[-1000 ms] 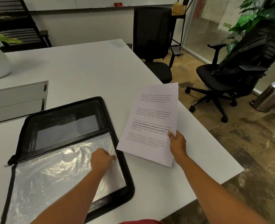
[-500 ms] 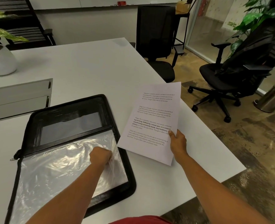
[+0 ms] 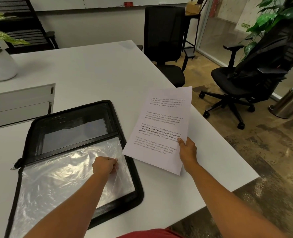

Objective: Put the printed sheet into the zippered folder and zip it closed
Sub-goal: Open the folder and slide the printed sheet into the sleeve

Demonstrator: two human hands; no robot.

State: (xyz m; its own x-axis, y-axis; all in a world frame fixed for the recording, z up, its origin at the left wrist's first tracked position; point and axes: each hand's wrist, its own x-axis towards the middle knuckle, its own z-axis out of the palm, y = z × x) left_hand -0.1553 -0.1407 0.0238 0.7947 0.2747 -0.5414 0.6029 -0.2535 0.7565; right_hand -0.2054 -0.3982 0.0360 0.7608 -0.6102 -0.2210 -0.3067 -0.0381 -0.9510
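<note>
Likely, with our left hand (image 3: pixel 106 166) pinching the flimsy plastic sleeve (image 3: pixel 65 172) and our right hand (image 3: pixel 188 152) gripping the printed sheet (image 3: pixel 161 127) by its edge, the paper may snag and crumple going in.

Our left hand (image 3: pixel 105 166) lay over the clear plastic sleeve (image 3: pixel 56 177) of the zippered folder (image 3: pixel 70 114) a second ago. Now its fingers curl and pinch the film near the sleeve's right edge. The plastic puckers and lifts there, creasing toward the near right corner.
</note>
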